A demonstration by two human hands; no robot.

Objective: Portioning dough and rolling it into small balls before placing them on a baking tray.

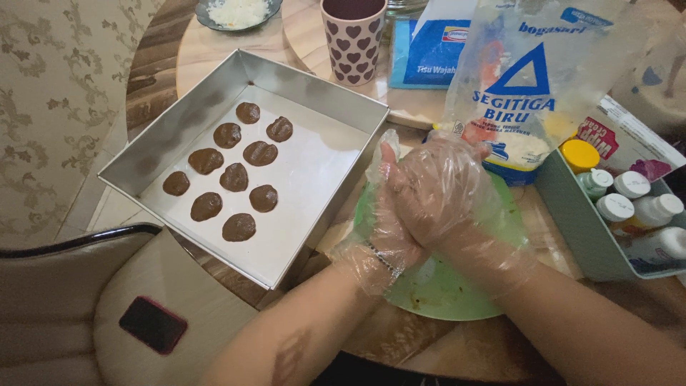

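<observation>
Your two arms reach in from the bottom. Your left hand [386, 214] and right hand [439, 189] wear thin clear gloves and press palm to palm, fingers flat together, over a green plate [443, 293]. You cannot see what sits between them. You work at a round wooden table [214, 46] beside a patterned wall [57, 93]. Left of your hands sits one square metal pan [243, 164] with ten brown dough blobs [234, 176]. One heart cup [354, 39], one flour bag [529, 93] and a box of little bottles [629, 207] stand behind.
</observation>
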